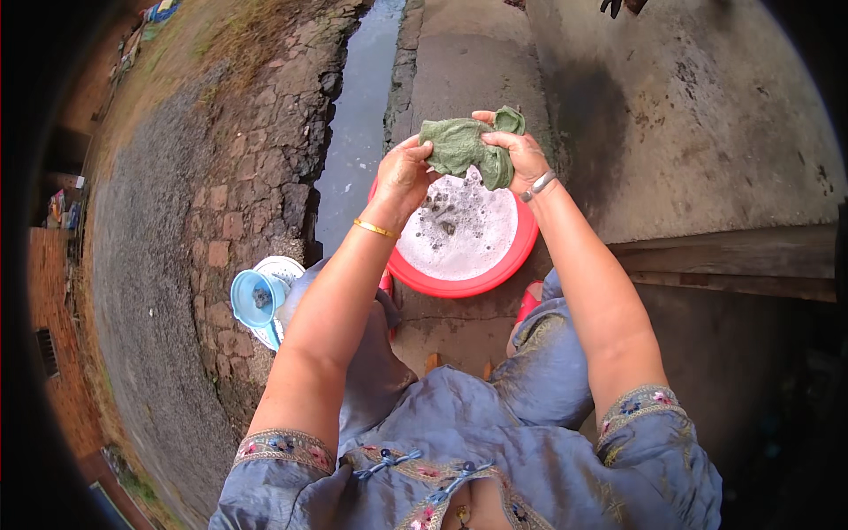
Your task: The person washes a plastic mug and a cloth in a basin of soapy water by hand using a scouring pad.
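A crumpled green cloth [459, 142] is stretched between my two hands, above a round red basin [457, 287]. My left hand [405, 173] pinches its left edge between thumb and fingers. The right end is gripped by my right hand [520, 158], with a fold sticking up past the fingers and another hanging down. White suds [464, 232] with dark bubbles fill the basin, and a small dark lump shows among them. The basin stands on the ground before my feet. Parts of its far rim are hidden by the cloth and my hands.
Left of my knee, a light blue dipper [246, 317] with a dark grey thing inside rests over a white perforated item [286, 266]. A water channel [358, 112] runs beyond the basin's left side, beside cracked stone paving [232, 225]. Wooden planks [729, 265] lie at right.
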### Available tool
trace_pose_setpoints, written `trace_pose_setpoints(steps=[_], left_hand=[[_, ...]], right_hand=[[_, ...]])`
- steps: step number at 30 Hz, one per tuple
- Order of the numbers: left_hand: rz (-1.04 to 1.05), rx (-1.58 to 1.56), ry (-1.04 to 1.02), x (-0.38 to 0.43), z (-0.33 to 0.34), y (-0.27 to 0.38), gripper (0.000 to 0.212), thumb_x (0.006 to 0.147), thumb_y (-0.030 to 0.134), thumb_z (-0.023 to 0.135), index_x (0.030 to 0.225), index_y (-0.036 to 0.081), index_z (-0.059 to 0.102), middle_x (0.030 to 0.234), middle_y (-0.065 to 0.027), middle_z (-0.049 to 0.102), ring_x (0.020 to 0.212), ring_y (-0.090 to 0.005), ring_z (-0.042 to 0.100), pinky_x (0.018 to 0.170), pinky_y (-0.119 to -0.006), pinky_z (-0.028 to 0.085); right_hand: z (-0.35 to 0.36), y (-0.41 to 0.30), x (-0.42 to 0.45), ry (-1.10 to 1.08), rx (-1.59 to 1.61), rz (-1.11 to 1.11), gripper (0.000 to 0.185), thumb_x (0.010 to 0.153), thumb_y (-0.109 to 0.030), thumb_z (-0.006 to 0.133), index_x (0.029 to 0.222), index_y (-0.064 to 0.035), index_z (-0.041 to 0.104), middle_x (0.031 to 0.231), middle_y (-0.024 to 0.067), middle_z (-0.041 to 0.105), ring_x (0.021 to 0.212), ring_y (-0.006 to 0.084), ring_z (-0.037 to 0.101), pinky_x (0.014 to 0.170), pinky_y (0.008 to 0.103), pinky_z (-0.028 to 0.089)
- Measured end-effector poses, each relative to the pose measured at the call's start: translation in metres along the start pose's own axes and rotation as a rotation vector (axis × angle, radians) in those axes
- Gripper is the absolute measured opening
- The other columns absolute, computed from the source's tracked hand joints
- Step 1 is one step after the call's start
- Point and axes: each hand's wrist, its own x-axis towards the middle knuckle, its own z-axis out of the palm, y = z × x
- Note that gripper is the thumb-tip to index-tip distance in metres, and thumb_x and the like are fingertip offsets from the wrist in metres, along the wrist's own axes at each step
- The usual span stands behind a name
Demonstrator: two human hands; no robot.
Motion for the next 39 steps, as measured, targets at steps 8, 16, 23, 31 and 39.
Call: trace_pose_setpoints(steps=[8,16,23,31,39], left_hand=[[-0.141,-0.086,0.390,0.010,0.023,-0.027,0.030,0.097,0.037,0.043,0.101,0.011,0.056,0.094,-0.0039,0.061,0.084,-0.0180,0.058,0.062,-0.034,0.048],[-0.201,-0.171,0.172,0.012,0.020,-0.059,0.024,0.097,0.030,0.040,0.092,0.012,0.056,0.082,-0.0038,0.062,0.070,-0.0178,0.062,0.058,-0.031,0.053],[-0.099,-0.464,-0.249,0.022,-0.042,-0.066,0.028,0.095,0.024,0.044,0.071,0.012,0.052,0.065,-0.0018,0.053,0.057,-0.0175,0.054,0.051,-0.033,0.045],[-0.203,-0.040,0.255,0.011,0.020,-0.060,0.023,0.092,0.030,0.046,0.086,0.011,0.058,0.075,-0.0046,0.060,0.062,-0.0200,0.059,0.051,-0.034,0.047],[-0.294,-0.039,0.062,0.005,0.018,-0.056,0.028,0.095,0.033,0.047,0.089,0.008,0.059,0.081,-0.0045,0.063,0.071,-0.0188,0.062,0.066,-0.034,0.052]], right_hand=[[0.019,0.029,0.003,0.368,-0.468,-0.277,0.015,0.076,-0.016,0.063,0.079,-0.0012,0.063,0.070,0.0071,0.063,0.067,0.0163,0.062,0.063,0.0308,0.050],[0.024,0.042,-0.002,0.344,-1.465,-0.449,0.021,0.077,-0.027,0.063,0.081,-0.0066,0.061,0.079,0.0190,0.063,0.076,0.0386,0.061,0.067,0.0450,0.049],[0.075,0.069,-0.029,0.167,-1.293,-0.623,0.022,0.077,-0.030,0.062,0.074,-0.0080,0.058,0.074,0.0192,0.061,0.074,0.0391,0.061,0.068,0.0470,0.049],[0.030,0.043,-0.004,0.534,-1.421,-0.210,0.028,0.078,-0.035,0.060,0.088,-0.0099,0.065,0.084,0.0192,0.065,0.082,0.0390,0.062,0.072,0.0469,0.049],[-0.007,0.040,0.001,0.543,-1.565,-0.155,0.027,0.078,-0.036,0.063,0.084,-0.0101,0.067,0.082,0.0201,0.065,0.079,0.0371,0.063,0.071,0.0452,0.049]])
